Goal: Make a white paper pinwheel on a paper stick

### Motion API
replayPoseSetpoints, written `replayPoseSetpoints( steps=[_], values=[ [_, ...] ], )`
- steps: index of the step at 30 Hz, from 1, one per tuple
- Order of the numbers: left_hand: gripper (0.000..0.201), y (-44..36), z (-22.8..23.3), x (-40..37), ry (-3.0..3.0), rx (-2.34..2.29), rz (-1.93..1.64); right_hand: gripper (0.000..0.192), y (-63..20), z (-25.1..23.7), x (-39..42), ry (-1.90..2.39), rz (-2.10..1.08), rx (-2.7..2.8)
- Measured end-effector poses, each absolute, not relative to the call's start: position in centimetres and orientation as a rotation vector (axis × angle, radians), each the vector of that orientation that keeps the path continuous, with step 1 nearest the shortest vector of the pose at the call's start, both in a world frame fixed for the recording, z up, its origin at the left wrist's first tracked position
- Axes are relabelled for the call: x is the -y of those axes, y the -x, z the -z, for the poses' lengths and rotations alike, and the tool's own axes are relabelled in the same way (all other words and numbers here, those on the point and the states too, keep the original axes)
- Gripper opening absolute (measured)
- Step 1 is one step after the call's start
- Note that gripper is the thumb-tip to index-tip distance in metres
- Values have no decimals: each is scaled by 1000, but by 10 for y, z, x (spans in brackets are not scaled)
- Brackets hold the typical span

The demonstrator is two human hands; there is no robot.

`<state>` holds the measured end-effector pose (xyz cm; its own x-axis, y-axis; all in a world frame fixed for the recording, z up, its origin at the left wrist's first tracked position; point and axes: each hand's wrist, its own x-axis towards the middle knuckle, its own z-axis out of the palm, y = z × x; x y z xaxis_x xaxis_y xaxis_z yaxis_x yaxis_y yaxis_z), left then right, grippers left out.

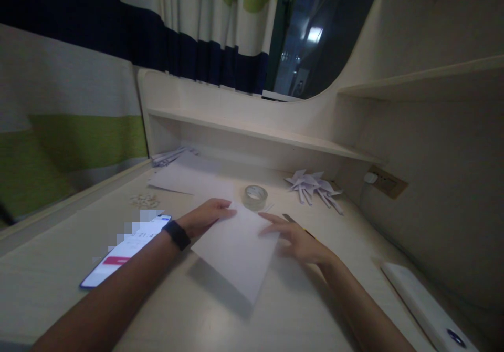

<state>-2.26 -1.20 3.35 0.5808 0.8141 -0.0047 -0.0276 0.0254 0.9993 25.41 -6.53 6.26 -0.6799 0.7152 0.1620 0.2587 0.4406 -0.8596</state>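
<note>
A sheet of white paper [238, 252] is held tilted above the desk, its near corner pointing toward me. My left hand [208, 215] pinches its far left edge, thumb on top and the other fingers beneath. At the far right edge, my right hand [293, 239] has its fingers on the sheet, the thumb partly hidden behind it. Just beyond the paper lies a roll of clear tape [255, 197]. A utility knife [289, 218] with a yellow part rests by my right hand, partly covered by it.
Paper pinwheels [311, 184] lie at the back right. More white sheets [187, 172] and rolled paper sticks [173, 156] sit back left, near small pale pieces [145, 200]. A lit phone [129, 252] is beside my left forearm. A long white device [425, 304] stands at right.
</note>
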Motion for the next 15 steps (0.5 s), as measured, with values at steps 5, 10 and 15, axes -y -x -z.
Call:
replayPoseSetpoints(
  steps=[5,10,15],
  values=[
    [35,15,-30,16,-1415,-702,-739,19,-248,-53,60,839,-1117,2062],
    [35,-3,-26,25,-1511,-758,-843,17,-245,-39,55,854,-1292,1597],
    [29,-22,-22,34,-1594,-804,-822,38,-242,-31,54,811,-1501,1271]
  ],
)
